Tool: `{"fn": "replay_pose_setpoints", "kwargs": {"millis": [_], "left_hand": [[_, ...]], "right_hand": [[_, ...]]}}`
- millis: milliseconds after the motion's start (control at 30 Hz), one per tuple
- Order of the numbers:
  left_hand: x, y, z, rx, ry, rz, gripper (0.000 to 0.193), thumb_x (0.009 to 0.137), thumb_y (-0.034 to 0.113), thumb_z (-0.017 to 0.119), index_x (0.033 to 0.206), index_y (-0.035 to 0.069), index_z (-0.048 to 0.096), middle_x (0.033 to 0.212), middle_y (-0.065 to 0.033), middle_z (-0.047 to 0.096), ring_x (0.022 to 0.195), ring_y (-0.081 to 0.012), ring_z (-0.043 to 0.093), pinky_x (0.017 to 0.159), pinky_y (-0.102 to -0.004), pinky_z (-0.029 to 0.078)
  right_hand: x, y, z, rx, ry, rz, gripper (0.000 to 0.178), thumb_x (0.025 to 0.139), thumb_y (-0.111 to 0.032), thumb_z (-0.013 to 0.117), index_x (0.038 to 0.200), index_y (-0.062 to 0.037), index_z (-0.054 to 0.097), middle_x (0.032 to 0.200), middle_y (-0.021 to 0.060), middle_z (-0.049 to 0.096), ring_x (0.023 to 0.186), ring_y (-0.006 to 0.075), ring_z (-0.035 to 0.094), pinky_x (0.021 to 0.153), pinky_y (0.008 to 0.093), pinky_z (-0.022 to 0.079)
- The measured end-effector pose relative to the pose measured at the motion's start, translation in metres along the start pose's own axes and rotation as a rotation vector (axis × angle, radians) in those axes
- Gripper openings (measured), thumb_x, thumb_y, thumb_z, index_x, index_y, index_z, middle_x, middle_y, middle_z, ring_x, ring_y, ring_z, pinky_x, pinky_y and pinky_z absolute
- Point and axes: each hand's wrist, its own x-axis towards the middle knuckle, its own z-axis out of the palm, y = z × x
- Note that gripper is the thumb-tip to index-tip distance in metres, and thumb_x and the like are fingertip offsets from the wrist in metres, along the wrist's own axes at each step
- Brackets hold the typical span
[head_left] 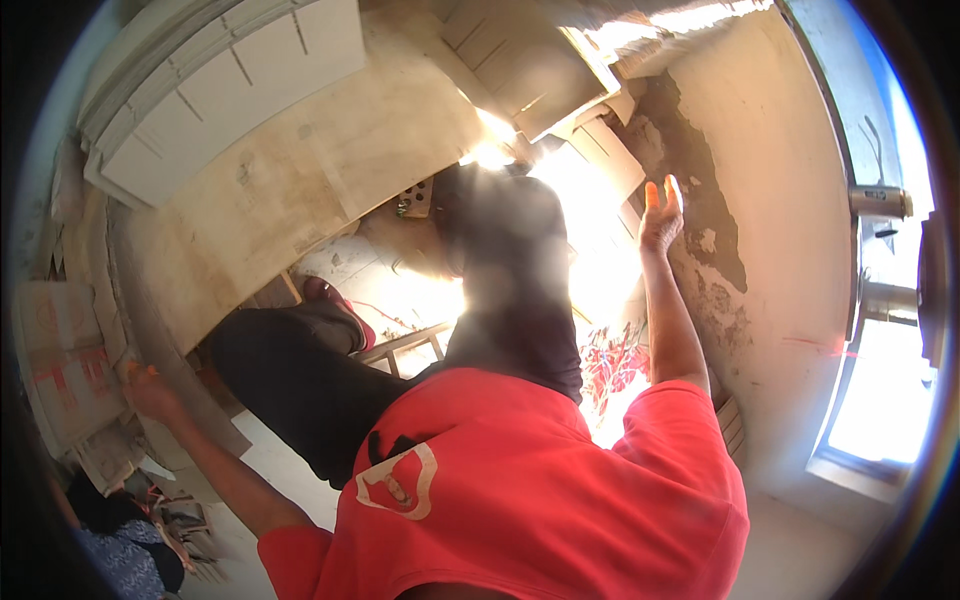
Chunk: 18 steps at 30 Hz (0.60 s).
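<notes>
**Arms Spread Wide at a Sunlit Tabletop**

A person in a red shirt (560,490) and dark trousers (510,300) sits beside a pale tabletop (300,190), arms stretched out to either side. The left grip (152,392) is at the near left end of the tabletop, just beside a cardboard box (70,365) with red printing; whether its fingers are wide or narrow cannot be told at this size. The right grip (661,215) is raised on the other side, its fingers extended and apart, wide rather than closed, in front of a plastered wall (770,170) with a broad dark patch. Both sets of fingertips look orange.

On the far left part of the tabletop lies a stack of pale slotted panels (240,100), well apart from either grip. A second slotted stack (530,65) stands farther right. Harsh sunlight washes out the floor around the legs, where red strands (615,370) lie near the right knee.
</notes>
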Motion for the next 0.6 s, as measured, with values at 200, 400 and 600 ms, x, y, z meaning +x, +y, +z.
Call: {"fn": "replay_pose_setpoints", "kwargs": {"millis": [200,400,600], "left_hand": [[0.013,0.064,-0.06,-0.064,-0.402,-0.055,0.038,0.09,0.034,0.055,0.116,0.006,0.061,0.1,-0.0174,0.065,0.087,-0.0338,0.062,0.074,-0.0429,0.049],[0.002,0.103,-0.097,-0.361,-0.066,0.139,0.038,0.09,0.032,0.055,0.115,0.003,0.061,0.102,-0.0205,0.063,0.093,-0.0331,0.061,0.078,-0.04,0.048],[-0.017,0.127,-0.111,-0.523,-0.082,0.233,0.031,0.087,0.019,0.06,0.111,0.0,0.061,0.104,-0.0212,0.062,0.096,-0.0334,0.059,0.083,-0.0386,0.046]], "right_hand": [[-0.024,0.031,0.005,0.36,-0.359,0.975,0.058,0.069,-0.055,0.071,0.098,-0.0053,0.06,0.084,0.0074,0.052,0.073,0.0194,0.052,0.06,0.0375,0.05],[-0.064,0.065,0.063,0.689,-0.576,1.375,0.085,0.069,-0.057,0.071,0.131,-0.007,0.042,0.125,0.019,0.045,0.103,0.0297,0.052,0.076,0.0465,0.051],[-0.061,0.055,0.106,0.917,-0.853,1.405,0.075,0.071,-0.051,0.07,0.127,-0.0069,0.045,0.122,0.0172,0.048,0.102,0.028,0.054,0.076,0.0447,0.051]]}}
